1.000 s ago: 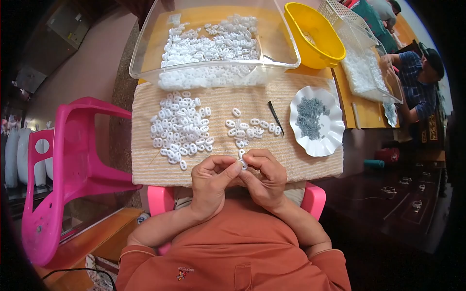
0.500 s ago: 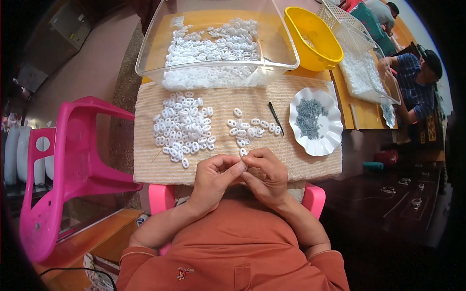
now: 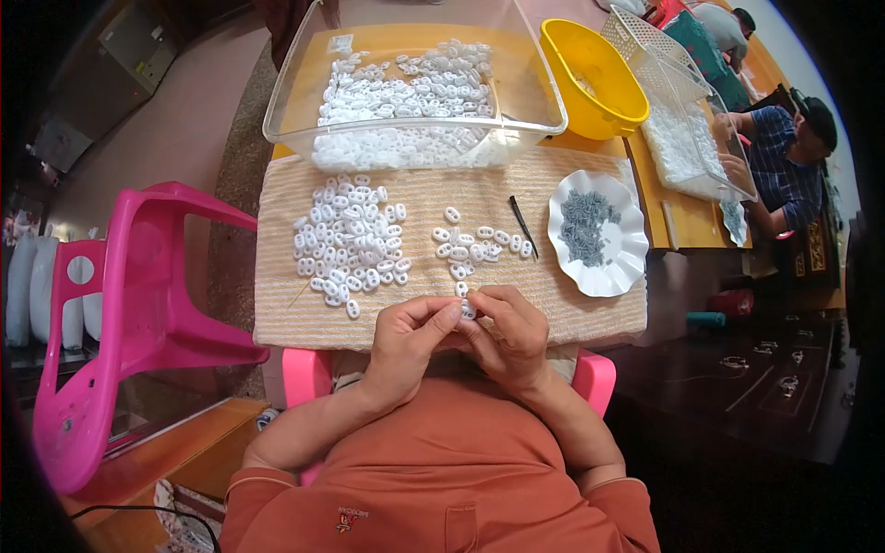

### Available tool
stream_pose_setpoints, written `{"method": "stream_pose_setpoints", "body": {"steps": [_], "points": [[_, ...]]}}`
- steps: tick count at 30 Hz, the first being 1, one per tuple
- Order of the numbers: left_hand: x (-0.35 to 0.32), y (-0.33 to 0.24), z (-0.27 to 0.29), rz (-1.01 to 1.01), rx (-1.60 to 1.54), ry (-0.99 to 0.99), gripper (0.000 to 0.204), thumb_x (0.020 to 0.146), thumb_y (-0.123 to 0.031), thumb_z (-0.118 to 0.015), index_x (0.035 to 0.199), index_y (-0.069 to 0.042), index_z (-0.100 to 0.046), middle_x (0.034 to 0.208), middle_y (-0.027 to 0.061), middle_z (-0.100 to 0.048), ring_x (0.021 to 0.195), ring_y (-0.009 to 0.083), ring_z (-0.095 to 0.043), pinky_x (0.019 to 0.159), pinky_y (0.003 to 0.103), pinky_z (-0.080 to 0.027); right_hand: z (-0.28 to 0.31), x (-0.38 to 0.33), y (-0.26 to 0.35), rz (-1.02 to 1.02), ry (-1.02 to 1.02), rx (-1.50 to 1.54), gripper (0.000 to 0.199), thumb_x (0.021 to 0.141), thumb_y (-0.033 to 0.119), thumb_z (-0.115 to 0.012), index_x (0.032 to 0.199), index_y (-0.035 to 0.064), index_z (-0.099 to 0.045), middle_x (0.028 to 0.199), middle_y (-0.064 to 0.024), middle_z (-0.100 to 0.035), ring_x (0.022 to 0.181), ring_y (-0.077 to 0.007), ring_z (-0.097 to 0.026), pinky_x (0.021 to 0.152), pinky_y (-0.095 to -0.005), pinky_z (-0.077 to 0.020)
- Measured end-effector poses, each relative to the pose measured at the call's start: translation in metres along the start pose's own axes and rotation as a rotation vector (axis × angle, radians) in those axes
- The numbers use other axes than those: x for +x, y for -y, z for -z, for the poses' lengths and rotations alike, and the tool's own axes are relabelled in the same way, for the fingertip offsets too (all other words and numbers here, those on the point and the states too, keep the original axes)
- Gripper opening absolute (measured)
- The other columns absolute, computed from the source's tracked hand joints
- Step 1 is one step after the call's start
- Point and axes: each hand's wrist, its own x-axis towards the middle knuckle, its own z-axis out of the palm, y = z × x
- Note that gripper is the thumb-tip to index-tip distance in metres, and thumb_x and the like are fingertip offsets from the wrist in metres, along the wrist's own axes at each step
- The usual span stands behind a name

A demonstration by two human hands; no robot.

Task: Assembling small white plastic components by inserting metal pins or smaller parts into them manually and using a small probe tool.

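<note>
Left fingers, right fingers pinch white two-holed piece between tips.

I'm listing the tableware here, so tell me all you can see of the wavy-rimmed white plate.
The white plate is shallow, with a fluted, wavy rim and a slightly shiny surface, perhaps plastic. It sits face up at the right side of the striped cloth, holding a loose heap of small grey pieces, its right part bare.

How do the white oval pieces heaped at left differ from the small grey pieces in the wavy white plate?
The white oval pieces are rounded and larger; the grey pieces are slim and smaller. The white ones lie on striped cloth, the grey ones in the plate. Both are heaped.
</note>
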Motion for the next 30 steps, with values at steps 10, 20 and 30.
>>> {"method": "stream_pose_setpoints", "body": {"steps": [10, 20, 30], "points": [[-0.0003, 0.0043, 0.0049, 0.003, 0.002, 0.037, 0.02, 0.094, -0.011, -0.056, 0.106, 0.005, -0.062, 0.096, 0.0105, -0.067, 0.086, 0.0158, -0.066, 0.079, 0.029, -0.055, 0.0013, 0.0025, -0.0006, 0.125, 0.002, -0.04, 0.029, 0.071, 0.001, -0.075, 0.095, -0.001, -0.061, 0.083, -0.0158, -0.062, 0.065, -0.0269, -0.063, 0.054, -0.0324, -0.0495], [-0.0004, 0.0047, 0.0043, 0.001, -0.023, 0.003, 0.017, 0.094, -0.011, -0.057, 0.103, 0.002, -0.062, 0.094, 0.0099, -0.067, 0.084, 0.0162, -0.066, 0.077, 0.032, -0.057, 0.002, 0.005, -0.0002, 0.032, 0.023, 0.001, 0.027, 0.071, 0.001, -0.075, 0.094, -0.0006, -0.062, 0.084, -0.015, -0.063, 0.069, -0.0268, -0.063, 0.058, -0.0314, -0.0504], [-0.0008, 0.0, 0.0047, 0.064, -0.068, 0.011, 0.015, 0.093, -0.013, -0.058, 0.1, 0.001, -0.061, 0.095, 0.0098, -0.066, 0.085, 0.0166, -0.066, 0.078, 0.033, -0.057, 0.001, 0.0029, -0.0029, -0.035, 0.049, 0.131, 0.028, 0.072, 0.002, -0.076, 0.095, -0.0004, -0.062, 0.085, -0.0142, -0.063, 0.07, -0.023, -0.063, 0.06, -0.0292, -0.0494]]}}
